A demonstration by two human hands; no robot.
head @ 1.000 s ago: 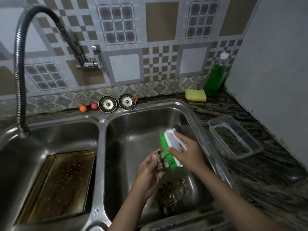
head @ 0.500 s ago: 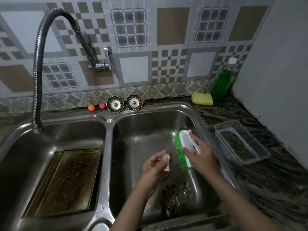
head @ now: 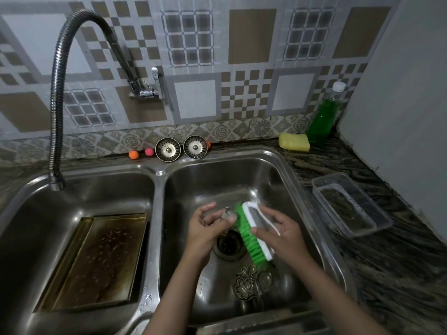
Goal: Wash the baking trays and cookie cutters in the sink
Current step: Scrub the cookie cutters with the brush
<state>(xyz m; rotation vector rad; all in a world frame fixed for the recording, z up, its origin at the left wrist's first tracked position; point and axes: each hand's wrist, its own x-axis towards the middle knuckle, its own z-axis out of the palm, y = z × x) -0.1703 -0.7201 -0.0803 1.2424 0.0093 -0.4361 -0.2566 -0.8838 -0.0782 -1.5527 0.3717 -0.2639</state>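
Above the drain [head: 228, 244]: left hand [head: 205, 228] pinching a cutter [head: 227, 213], right hand [head: 281, 232] gripping the brush [head: 251, 234], bristles touching cutter.

The middle of the right bowl [head: 285, 170] is being filled by the left hand [head: 205, 228] and the right hand [head: 283, 233], with the green brush [head: 251, 238] held between them. The near floor of that bowl is being blocked by a pile of cookie cutters [head: 251, 281]. The far part of the bowl is being left free. Most of the left bowl's floor is being covered by a baking tray [head: 96, 259], and room is being taken above its far edge by the bent tap hose [head: 56, 117]. On the table [head: 399, 274], the right side is being blocked by a clear box [head: 350, 204].
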